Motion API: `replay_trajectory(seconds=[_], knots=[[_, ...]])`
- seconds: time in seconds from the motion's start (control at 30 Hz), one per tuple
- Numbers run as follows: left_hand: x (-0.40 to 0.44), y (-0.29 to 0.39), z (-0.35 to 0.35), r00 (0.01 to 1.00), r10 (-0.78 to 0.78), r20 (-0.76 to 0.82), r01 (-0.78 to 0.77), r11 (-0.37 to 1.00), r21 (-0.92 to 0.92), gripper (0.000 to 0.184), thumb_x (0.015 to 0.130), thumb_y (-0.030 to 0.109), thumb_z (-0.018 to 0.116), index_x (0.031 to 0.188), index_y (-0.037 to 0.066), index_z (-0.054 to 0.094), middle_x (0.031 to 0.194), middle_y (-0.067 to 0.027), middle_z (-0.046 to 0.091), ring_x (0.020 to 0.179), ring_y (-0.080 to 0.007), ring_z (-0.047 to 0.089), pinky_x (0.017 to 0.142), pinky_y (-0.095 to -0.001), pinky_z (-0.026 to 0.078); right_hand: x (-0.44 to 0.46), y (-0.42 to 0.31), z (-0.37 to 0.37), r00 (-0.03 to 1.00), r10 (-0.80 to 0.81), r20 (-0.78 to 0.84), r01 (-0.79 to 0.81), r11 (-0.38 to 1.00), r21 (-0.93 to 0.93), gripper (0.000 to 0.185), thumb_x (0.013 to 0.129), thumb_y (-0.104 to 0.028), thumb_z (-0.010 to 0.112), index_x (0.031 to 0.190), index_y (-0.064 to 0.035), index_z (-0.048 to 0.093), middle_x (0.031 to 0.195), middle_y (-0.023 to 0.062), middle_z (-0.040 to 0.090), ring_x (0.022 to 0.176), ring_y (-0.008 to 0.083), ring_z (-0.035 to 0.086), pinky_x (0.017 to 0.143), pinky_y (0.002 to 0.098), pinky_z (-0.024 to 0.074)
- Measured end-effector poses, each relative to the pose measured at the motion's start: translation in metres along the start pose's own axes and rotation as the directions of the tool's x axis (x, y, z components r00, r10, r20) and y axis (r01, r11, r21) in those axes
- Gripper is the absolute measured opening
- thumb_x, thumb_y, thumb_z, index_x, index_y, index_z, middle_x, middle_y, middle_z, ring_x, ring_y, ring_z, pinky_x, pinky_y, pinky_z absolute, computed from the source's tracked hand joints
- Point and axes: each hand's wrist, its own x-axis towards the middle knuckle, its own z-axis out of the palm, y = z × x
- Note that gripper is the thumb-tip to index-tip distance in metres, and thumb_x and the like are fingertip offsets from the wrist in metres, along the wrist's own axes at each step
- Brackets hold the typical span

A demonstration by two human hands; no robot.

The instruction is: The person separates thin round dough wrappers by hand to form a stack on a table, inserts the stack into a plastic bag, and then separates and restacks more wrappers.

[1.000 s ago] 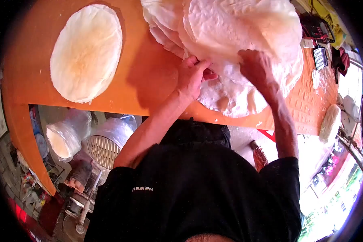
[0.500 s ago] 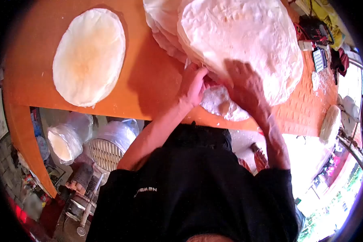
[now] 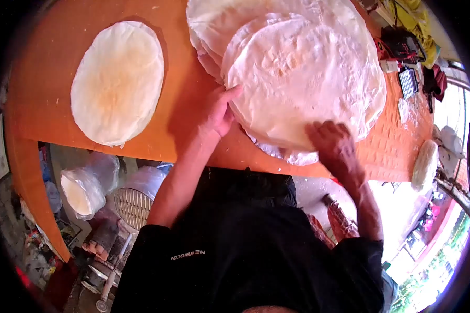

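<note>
A broad, thin, pale flatbread [image 3: 292,88] lies on top of a stack of flatbread sheets [image 3: 209,26] on the orange table. My left hand [image 3: 218,115] is at its left rim, with the thumb stretched onto the edge and spread from the fingers. At the near right rim, my right hand [image 3: 337,148] has its fingers bent over the edge, with the thumb hidden beneath. Wrinkled edges of lower sheets [image 3: 300,157] stick out below the top one.
A separate oval flatbread [image 3: 117,83] lies on the orange table [image 3: 185,57] to the left. A calculator [image 3: 408,83] and a bagged stack [image 3: 425,166] are at the right. Under the table stand a plastic-wrapped roll [image 3: 81,190] and a slatted round basket [image 3: 133,206].
The top flatbread has come down toward me, covering much of the crumpled sheet at the near edge. My hands have moved apart, left hand leftward, right hand toward me along the rim.
</note>
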Motion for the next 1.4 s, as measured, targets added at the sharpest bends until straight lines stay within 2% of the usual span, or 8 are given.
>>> replay_trajectory(seconds=[0.33,0.47,0.73,0.8,0.93,1.2,1.27,1.4], knots=[[-0.045,0.038,0.075,0.907,0.416,0.071,-0.397,0.898,-0.192,0.043,0.080,-0.006,0.061,0.122,0.002,0.054,0.112,-0.0086,0.063,0.102,-0.0205,0.063,0.089,-0.0354,0.052,0.028,0.033,-0.146,0.887,-0.259,-0.382,0.070,0.893,-0.444,0.039,0.066,-0.001,0.065,0.104,-0.0097,0.069,0.103,0.0075,0.069,0.098,0.0245,0.065,0.086,0.0383,0.0527],[-0.048,-0.010,0.000,0.997,0.030,0.069,-0.008,0.957,-0.291,0.042,0.085,0.002,0.059,0.126,0.003,0.050,0.118,-0.0078,0.061,0.107,-0.0211,0.060,0.089,-0.0344,0.051,0.014,0.079,-0.048,0.973,-0.073,-0.218,0.045,0.990,-0.130,0.039,0.071,0.003,0.059,0.106,-0.0117,0.068,0.114,0.0079,0.066,0.115,0.0288,0.057,0.107,0.0483,0.0357],[-0.035,-0.025,-0.007,0.996,0.066,0.056,-0.059,0.991,-0.120,0.049,0.094,0.026,0.056,0.137,0.006,0.042,0.132,-0.0080,0.053,0.121,-0.0233,0.051,0.100,-0.0405,0.044,-0.008,0.060,-0.003,0.977,0.156,0.144,-0.114,0.959,-0.259,0.065,0.064,0.009,0.063,0.125,-0.0133,0.056,0.138,0.0124,0.048,0.132,0.0321,0.040,0.112,0.0517,0.0265],[-0.038,-0.021,0.002,0.993,0.073,0.089,-0.060,0.988,-0.144,0.047,0.094,0.024,0.056,0.135,0.005,0.042,0.129,-0.0080,0.054,0.117,-0.0223,0.054,0.097,-0.0390,0.046,0.008,0.018,-0.021,0.980,0.137,0.144,-0.171,0.951,0.259,0.066,0.068,-0.005,0.069,0.131,-0.0129,0.052,0.139,0.0183,0.047,0.132,0.0342,0.040,0.111,0.0488,0.0300],[-0.046,-0.012,0.025,0.974,0.102,0.204,-0.066,0.982,-0.176,0.044,0.095,0.023,0.055,0.134,0.004,0.043,0.126,-0.0092,0.056,0.113,-0.0224,0.056,0.094,-0.0379,0.049,0.068,-0.047,-0.011,0.955,0.246,-0.165,-0.101,0.794,0.599,0.071,0.070,-0.026,0.080,0.130,-0.0015,0.051,0.130,0.0221,0.053,0.119,0.0389,0.053,0.098,0.0436,0.0445],[-0.039,-0.002,0.008,0.977,0.063,0.203,-0.080,0.994,0.072,0.046,0.097,0.028,0.051,0.135,0.004,0.042,0.127,-0.0122,0.055,0.113,-0.0232,0.056,0.090,-0.0392,0.051,0.092,-0.062,0.021,0.942,0.318,-0.108,-0.282,0.923,0.263,0.017,0.082,-0.019,0.059,0.082,-0.0014,0.058,0.077,0.0179,0.064,0.075,0.0361,0.064,0.059,0.0453,0.0500],[-0.046,0.010,0.017,0.971,0.012,0.238,0.063,0.951,-0.302,0.046,0.097,0.037,0.044,0.133,0.008,0.046,0.124,-0.0106,0.058,0.108,-0.0235,0.059,0.090,-0.0385,0.051,0.093,-0.070,0.014,0.948,0.291,-0.131,-0.254,0.937,0.242,0.010,0.080,-0.012,0.055,0.077,-0.0024,0.053,0.076,0.0163,0.063,0.074,0.0346,0.064,0.055,0.0449,0.0492],[-0.041,0.005,0.006,0.958,-0.001,0.288,0.100,0.939,-0.329,0.050,0.097,0.041,0.041,0.134,0.007,0.045,0.125,-0.0112,0.057,0.107,-0.0237,0.059,0.088,-0.0389,0.052,0.096,-0.085,0.019,0.949,0.238,-0.206,-0.192,0.957,0.219,0.011,0.079,-0.013,0.056,0.079,-0.0028,0.054,0.078,0.0163,0.063,0.073,0.0340,0.064,0.056,0.0433,0.0520]])
